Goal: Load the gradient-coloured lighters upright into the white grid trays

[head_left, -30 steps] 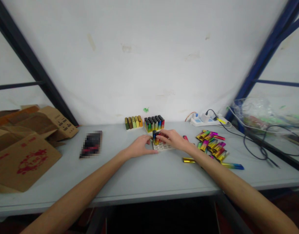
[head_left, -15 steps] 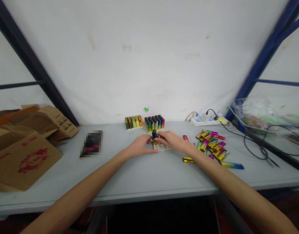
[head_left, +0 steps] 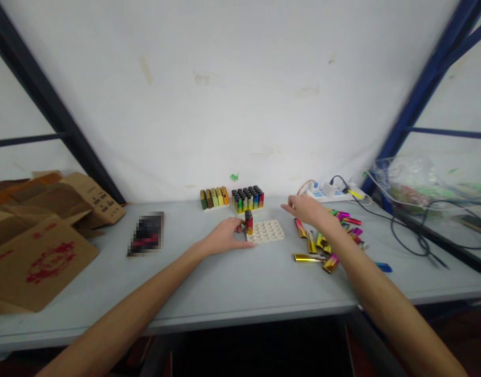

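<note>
A red-and-gold lighter [head_left: 249, 223] stands upright, long axis vertical, dark end up, at the left end of a white holed tray [head_left: 266, 241], just beside the left fingers. The left hand [head_left: 223, 236] is low over the counter [head_left: 232, 288], thumb and fingers spread. The right hand [head_left: 308, 209] is raised right of the tray, fingers curled; their contents cannot be told. Shiny loose pieces [head_left: 311, 242] lie nearer than these fingers, partly hidden by the forearm [head_left: 354, 262]. Beyond the left fingers stand two filled blocks [head_left: 248, 200].

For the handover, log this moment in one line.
left hand: at white rectangular holed tray, left end | black-topped red metallic lighter: upright in tray | right hand: near shiny multicoloured lighters, grip unclear
</note>
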### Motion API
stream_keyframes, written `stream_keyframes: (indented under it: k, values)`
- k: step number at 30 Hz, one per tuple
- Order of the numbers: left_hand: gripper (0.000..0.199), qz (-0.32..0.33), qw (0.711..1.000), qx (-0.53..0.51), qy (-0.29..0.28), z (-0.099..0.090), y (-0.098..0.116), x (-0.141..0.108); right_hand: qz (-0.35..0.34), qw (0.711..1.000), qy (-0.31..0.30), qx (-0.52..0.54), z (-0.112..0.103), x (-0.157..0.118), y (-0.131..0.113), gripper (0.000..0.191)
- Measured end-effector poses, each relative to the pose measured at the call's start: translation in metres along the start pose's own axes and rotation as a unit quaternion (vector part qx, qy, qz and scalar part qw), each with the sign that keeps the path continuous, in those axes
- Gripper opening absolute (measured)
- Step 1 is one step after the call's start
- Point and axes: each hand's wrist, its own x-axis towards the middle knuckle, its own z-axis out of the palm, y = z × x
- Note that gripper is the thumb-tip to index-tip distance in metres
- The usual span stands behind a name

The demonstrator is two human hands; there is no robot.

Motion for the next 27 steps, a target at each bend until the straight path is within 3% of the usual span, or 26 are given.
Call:
stream_keyframes:
  k: [4,6,8,12,16,19,22,24,27]
  values:
    - [0.063,-0.007,1.0,0.007,0.0,0.0,0.0,0.0,0.036,0.989,-0.144,0.003,0.003,-0.003,0.019,0.049]
    - [0.063,-0.005,1.0,0.007,-0.002,0.0,0.0,0.0,0.025,0.985,-0.168,0.035,0.007,-0.003,0.018,0.051]
    - [0.062,-0.004,1.0,0.006,-0.002,0.0,0.0,0.0,0.004,0.984,-0.158,0.077,0.01,-0.002,0.013,0.049]
    - [0.065,-0.005,1.0,0.007,0.001,0.0,-0.001,0.0,-0.07,0.986,-0.116,0.093,0.013,0.004,0.001,0.023]
    - [0.068,-0.002,1.0,0.01,-0.004,0.001,-0.002,0.0,-0.155,0.982,0.013,0.108,0.013,0.01,-0.002,0.026]
    - [0.066,0.003,1.0,0.013,-0.005,0.001,-0.003,0.001,-0.162,0.955,0.033,0.248,0.01,0.008,-0.006,0.03]
    - [0.064,0.008,1.0,0.013,-0.004,0.001,-0.002,0.001,-0.182,0.901,0.006,0.394,0.008,0.002,-0.015,0.032]
    - [0.063,0.009,1.0,0.012,-0.001,0.001,-0.002,0.001,-0.189,0.88,0.003,0.436,0.007,-0.002,-0.024,0.034]
    - [0.062,0.01,1.0,0.011,0.001,0.001,-0.002,0.001,-0.171,0.876,0.047,0.449,0.008,-0.004,-0.038,0.039]
